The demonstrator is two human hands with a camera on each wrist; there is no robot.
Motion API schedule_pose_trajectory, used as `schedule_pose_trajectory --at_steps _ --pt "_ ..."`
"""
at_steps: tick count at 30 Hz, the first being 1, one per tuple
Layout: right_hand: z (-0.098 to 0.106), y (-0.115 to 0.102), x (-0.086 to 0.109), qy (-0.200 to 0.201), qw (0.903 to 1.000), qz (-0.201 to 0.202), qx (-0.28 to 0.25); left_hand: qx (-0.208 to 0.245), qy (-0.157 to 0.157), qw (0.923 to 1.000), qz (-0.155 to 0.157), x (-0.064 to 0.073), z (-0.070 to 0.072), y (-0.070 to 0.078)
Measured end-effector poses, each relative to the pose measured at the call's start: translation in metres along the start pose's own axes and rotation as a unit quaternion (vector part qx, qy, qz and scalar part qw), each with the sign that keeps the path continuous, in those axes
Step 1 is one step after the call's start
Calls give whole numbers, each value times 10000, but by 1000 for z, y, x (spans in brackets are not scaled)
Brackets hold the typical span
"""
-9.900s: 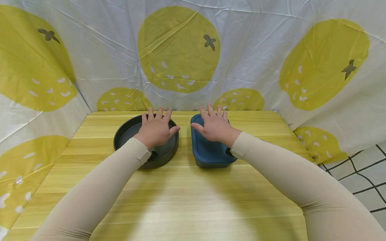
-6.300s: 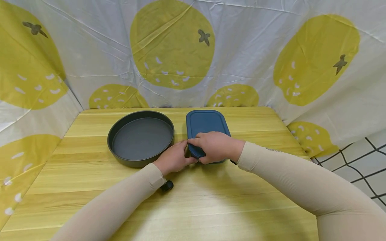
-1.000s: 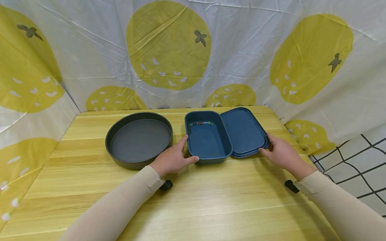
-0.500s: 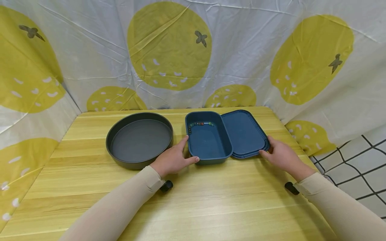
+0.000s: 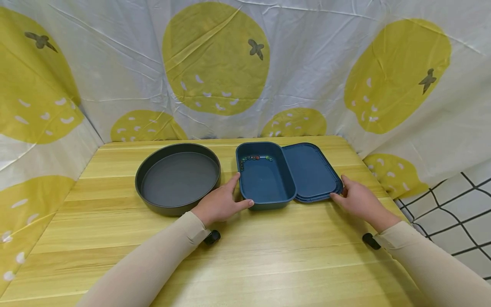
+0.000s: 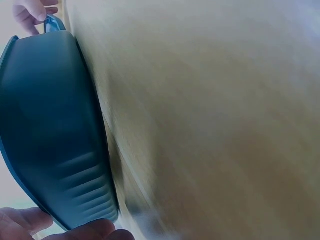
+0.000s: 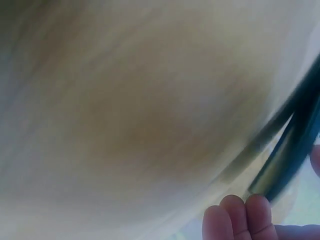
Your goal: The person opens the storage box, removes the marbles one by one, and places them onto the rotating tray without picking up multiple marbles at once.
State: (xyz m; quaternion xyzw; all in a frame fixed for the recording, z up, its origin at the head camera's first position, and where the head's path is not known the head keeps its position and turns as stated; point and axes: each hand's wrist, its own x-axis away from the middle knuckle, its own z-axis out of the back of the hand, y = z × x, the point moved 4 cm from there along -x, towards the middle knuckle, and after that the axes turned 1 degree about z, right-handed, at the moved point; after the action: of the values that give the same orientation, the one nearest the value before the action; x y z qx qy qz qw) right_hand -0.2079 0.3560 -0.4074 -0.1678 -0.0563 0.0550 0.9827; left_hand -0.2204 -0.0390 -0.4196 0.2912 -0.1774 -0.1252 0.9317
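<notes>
A dark blue rectangular food container (image 5: 266, 183) stands uncovered on the table, several small glossy marbles (image 5: 253, 158) lying along its far and left walls inside. My left hand (image 5: 220, 204) grips its near left corner, thumb at the front rim and fingers on the left side. In the left wrist view, the container's wall (image 6: 55, 110) rises beside that hand's fingertips. To the right lies the matching lid (image 5: 310, 170), its left edge against the container. My right hand (image 5: 360, 199) pinches the lid's near right corner, fingers below and thumb above in the right wrist view.
A round dark grey pan (image 5: 178, 175) with a raised rim sits left of the container, close to my left hand. Behind the wooden table (image 5: 245, 264) hangs a white curtain (image 5: 307, 64) with yellow fruit prints. Black straps with small devices show at both wrists.
Both hands first hovered over the pan and the covered container, then worked at the lid's near left corner. The lid came off to the right, uncovering the marbles, and has since sunk slightly lower.
</notes>
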Motion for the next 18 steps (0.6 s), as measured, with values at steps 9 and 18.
schedule_pose_trajectory --at_steps 9,18 --pt "-1 0 1 -82 9999 -18 -73 73 -36 10000 1 0 -1 -2" --pt "12 -13 -8 80 9999 31 -54 -52 -93 9999 10 2 3 2"
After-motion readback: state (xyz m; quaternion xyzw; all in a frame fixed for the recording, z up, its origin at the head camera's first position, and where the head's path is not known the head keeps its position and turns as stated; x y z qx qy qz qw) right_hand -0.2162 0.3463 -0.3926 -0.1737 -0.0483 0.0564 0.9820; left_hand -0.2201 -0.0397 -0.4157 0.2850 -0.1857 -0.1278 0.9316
